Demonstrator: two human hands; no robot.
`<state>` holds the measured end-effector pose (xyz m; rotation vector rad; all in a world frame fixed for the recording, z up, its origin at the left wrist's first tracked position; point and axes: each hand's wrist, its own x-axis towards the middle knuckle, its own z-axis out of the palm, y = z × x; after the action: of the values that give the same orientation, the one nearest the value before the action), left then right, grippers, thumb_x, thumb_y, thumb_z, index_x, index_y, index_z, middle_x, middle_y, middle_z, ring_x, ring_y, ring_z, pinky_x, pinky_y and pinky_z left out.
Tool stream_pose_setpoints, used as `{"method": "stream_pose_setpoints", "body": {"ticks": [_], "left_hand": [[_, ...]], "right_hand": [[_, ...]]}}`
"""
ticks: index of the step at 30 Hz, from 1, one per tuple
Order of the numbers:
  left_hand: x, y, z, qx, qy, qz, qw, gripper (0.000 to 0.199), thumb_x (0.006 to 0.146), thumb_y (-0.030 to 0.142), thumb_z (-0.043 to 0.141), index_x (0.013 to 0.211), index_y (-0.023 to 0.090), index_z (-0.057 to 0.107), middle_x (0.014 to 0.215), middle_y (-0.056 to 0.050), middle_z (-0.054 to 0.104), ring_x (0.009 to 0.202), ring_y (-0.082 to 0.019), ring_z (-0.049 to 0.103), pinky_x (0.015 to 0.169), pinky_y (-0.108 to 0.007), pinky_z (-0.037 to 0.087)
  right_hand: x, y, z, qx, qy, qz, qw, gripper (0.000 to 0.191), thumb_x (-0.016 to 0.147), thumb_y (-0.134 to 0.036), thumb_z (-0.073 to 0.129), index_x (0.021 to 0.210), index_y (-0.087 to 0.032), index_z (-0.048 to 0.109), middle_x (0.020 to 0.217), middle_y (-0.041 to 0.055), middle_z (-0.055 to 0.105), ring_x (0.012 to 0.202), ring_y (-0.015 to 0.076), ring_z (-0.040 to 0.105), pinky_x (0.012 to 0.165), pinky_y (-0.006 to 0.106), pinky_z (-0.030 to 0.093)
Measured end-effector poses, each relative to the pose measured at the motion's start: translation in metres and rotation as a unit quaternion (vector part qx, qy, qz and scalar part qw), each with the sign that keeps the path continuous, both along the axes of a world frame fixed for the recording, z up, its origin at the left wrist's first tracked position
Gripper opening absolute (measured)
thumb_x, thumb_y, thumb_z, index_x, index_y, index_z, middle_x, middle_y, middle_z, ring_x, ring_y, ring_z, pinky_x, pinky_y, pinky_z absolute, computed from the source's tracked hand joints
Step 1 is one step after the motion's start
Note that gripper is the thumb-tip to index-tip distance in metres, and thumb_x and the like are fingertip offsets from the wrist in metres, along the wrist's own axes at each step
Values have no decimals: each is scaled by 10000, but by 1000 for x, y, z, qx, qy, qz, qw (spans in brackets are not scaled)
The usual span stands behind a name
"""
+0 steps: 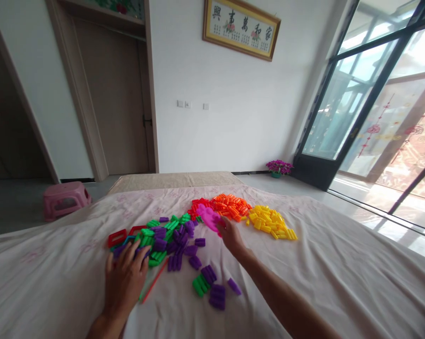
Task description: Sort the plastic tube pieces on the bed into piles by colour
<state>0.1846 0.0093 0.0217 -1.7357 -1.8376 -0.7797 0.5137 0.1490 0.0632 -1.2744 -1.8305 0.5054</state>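
Note:
My right hand (232, 239) pinches the edge of a flat bright pink plastic piece with a wavy outline (208, 217). The pink piece is over the near side of the red pile (198, 205). My left hand (125, 275) lies with fingers spread at the left end of a mixed heap of green plastic pieces (170, 227) and purple plastic pieces (179, 241). Its fingertips touch or hover over dark blue and green pieces; I cannot tell which. Just beyond those fingertips are red frame-shaped pieces (116, 238). A thin red stick (156, 280) lies right of this hand.
An orange pile (230, 206) and a yellow pile (268, 221) lie on the wrinkled pale cloth (325, 263). Several loose purple and green pieces (217, 296) are nearer me. On the floor stand a pink stool (66, 200) at left and a potted purple flower (278, 167) at right.

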Motion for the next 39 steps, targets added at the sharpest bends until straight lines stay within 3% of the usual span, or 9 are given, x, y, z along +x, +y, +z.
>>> {"method": "stream_pose_setpoints", "body": {"ticks": [3,7,11,16,23,29,34,36,39], "left_hand": [[-22,2,-14,4,-38,56,998,384,957,357,476,1222,222,720,1357,-143,673,1252,-323,597,1076,-560,421],[-37,7,-26,14,-63,66,996,443,968,411,430,1219,182,714,1353,-171,642,1303,-328,555,1040,-491,485],[-41,9,-30,23,-74,68,995,430,959,419,441,1190,194,726,1374,-168,604,1288,-320,557,1091,-498,469],[-43,11,-31,42,-72,63,994,397,943,403,477,1172,209,737,1338,-148,627,1308,-334,534,1148,-540,425],[-43,13,-35,38,-92,48,994,404,946,394,476,1184,183,726,1344,-168,620,1330,-342,524,1132,-537,446],[-44,15,-37,38,-110,30,993,386,947,392,479,1182,199,716,1334,-142,641,1342,-311,526,1154,-503,428],[-45,14,-36,23,-102,27,994,420,963,404,460,1186,158,716,1337,-172,631,1338,-320,522,1161,-512,415],[-45,14,-34,20,-104,21,994,436,976,409,441,1208,151,705,1354,-176,620,1339,-312,523,1164,-507,413],[-45,13,-32,21,-107,9,994,453,986,421,426,1223,143,693,1357,-177,619,1329,-298,532,1169,-492,410]], "right_hand": [[-6,61,18,15,-54,-78,995,360,982,-275,467,1282,-188,644,1159,98,745,1043,246,685,919,358,517],[-22,117,37,-18,-184,-103,977,428,1040,-229,366,1419,-186,559,1309,112,687,1198,213,631,992,303,469],[-38,146,37,-40,-229,-88,969,455,1027,-186,363,1433,-194,569,1301,131,692,1196,226,642,981,310,466],[-44,163,29,-68,-284,-55,955,477,945,-108,442,1360,-203,657,1242,159,720,1160,285,672,975,383,470],[-56,142,27,-52,-295,12,954,445,972,-140,445,1351,-228,661,1262,115,722,1165,242,669,945,312,473],[-77,87,22,-25,-286,58,956,361,998,-207,465,1277,-252,690,1130,94,762,1042,231,706,863,291,480],[-89,50,17,2,-175,170,970,254,943,-198,520,1092,-194,725,932,51,763,854,203,696,747,261,474],[-80,48,23,2,-148,142,979,257,946,-200,506,1090,-181,718,907,52,754,816,196,683,718,256,466],[-49,53,37,-13,-182,4,983,337,994,-228,445,1241,-198,673,970,86,753,848,214,690,736,278,462]]}}
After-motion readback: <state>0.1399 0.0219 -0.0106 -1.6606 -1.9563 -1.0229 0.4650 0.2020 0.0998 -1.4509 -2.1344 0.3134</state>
